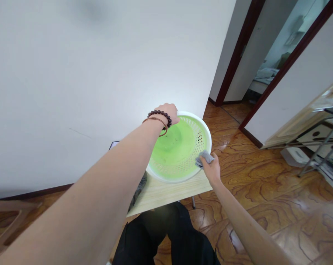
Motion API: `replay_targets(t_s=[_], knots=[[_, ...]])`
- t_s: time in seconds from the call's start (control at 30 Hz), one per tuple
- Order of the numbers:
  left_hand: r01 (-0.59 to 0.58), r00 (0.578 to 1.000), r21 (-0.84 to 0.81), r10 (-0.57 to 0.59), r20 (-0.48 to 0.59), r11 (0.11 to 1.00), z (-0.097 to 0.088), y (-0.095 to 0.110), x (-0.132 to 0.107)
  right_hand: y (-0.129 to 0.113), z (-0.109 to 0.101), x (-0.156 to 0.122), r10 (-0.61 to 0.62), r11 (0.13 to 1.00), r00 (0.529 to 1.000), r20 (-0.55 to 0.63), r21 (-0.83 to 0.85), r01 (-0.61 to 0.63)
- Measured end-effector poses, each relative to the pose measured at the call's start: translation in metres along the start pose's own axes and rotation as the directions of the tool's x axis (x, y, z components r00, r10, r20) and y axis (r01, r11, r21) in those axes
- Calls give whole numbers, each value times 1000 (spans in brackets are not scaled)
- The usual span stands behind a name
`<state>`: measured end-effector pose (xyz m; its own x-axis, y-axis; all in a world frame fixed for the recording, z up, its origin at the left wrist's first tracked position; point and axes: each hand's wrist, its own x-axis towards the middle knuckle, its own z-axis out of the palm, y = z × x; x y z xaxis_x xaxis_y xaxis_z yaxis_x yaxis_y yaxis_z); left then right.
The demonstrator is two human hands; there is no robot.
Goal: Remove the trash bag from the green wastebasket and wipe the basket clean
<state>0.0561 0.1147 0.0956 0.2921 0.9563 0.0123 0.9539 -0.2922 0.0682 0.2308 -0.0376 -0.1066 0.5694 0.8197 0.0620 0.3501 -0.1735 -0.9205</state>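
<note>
A round plastic colander, green inside with a white rim, rests on a small light-wood table and looks slightly tilted. My left hand is closed at its far left rim; the fingertips are hidden behind the wrist and rim. In my right hand is a bunched grey cloth, pressed against the colander's right near edge, over the perforated wall. A few small dark specks and droplets show on the green bottom.
Under the colander is the light-wood table, close to the white wall. A dark grey fuzzy item and a flat dark-edged object lie partly behind my left arm. A chair-like frame stands left; a doorway opens at right.
</note>
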Motion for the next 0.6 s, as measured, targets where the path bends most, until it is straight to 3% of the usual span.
replay_targets(t_s=[0.1, 0.17, 0.27, 0.33, 0.5, 0.6], knots=[[-1, 1000, 4, 1, -30, 1000, 0, 5, 0, 0, 6, -15, 7, 1000, 1000, -5, -8, -7], [-2, 999, 9, 2, -38, 1000, 0, 7, 1, 8, 27, -40, 112, 993, 988, 102, 28, -115], [0, 999, 20, 0, -37, 1000, -1, 8, 1, 18, 50, -64, 198, 971, 968, 154, 104, -215], [-4, 999, 24, 5, -41, 1000, -1, 8, 0, 19, 46, -56, 167, 974, 979, 121, 135, -183], [-5, 999, 19, 6, -37, 1000, -1, 10, -2, 8, 9, -14, -22, 999, 999, -48, 37, 24], [0, 999, 18, 0, -42, 1000, -2, 12, -2, 10, 20, -29, 64, 997, 998, -3, 41, -64]])
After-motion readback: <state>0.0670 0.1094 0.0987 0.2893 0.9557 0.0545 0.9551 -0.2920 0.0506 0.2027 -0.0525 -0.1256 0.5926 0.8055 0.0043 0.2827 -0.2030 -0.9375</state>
